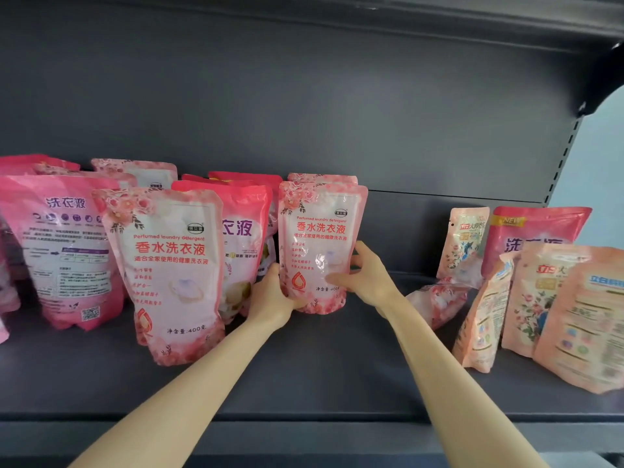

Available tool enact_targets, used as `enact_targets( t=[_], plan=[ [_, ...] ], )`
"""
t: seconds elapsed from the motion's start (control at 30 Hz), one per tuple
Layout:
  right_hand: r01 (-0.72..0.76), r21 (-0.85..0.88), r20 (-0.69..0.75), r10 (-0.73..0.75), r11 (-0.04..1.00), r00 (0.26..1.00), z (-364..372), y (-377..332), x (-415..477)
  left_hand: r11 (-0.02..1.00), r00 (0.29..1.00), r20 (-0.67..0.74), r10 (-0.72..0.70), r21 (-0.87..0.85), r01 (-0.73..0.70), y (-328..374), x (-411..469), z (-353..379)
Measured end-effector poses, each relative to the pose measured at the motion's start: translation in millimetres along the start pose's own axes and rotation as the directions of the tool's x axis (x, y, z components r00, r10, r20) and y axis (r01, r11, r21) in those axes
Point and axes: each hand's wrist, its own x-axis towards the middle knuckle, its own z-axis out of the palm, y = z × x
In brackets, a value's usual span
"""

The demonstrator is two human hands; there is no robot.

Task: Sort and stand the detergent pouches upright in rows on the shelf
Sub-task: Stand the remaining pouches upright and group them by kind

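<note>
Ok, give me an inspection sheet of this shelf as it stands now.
Surface: dark grey shelf board.
Job's things: held pouch upright mid-shelf; deep pink pouches and a floral pouch standing left; peach pouches standing right, some back-out; fallen pouch lying beside them.
Clutter: nothing seen.
Grippers: left hand and right hand both grip the held pouch low on its sides.
Cables: nothing seen.
Surroundings: grey back panel, upper shelf above, slotted upright at right.

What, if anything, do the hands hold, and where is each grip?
Both hold one pale pink detergent pouch: the left hand at its lower left edge, the right hand at its lower right side.
</note>
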Motion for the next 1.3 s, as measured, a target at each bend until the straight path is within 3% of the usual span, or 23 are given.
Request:
enact_targets(
  t=[0.47, 0.67, 0.83, 1.0, 1.17, 1.3],
  plan=[
    [-0.038, -0.096, -0.042, 0.034, 0.995, 0.999, 14, 0, 28, 0.997, 0.997, -0.075, -0.012, 0.078, 0.018, -5, 23, 14],
    [-0.062, -0.202, -0.016, 0.06, 0.977, 0.998, 10, -7, 22, 0.984, 1.0, -0.018, -0.01, 0.177, 0.013, -7, 18, 11],
    [-0.064, -0.406, 0.023, 0.08, 0.911, 0.997, 3, -13, 10, 0.957, 0.998, 0.055, -0.001, 0.289, -0.015, 1, 10, 2],
    [-0.066, -0.574, 0.029, 0.1, 0.816, 0.995, -7, -22, -5, 0.887, 0.984, 0.169, 0.06, 0.444, -0.13, 18, -1, -14],
    [0.012, -0.675, 0.049, 0.028, 0.737, 0.998, -24, -48, -29, 0.815, 0.967, 0.217, 0.132, 0.531, -0.231, 46, -15, -32],
    [0.084, -0.723, 0.059, -0.06, 0.685, 0.996, -44, -74, -50, 0.776, 0.961, 0.172, 0.218, 0.566, -0.278, 80, -38, -44]
  ],
)
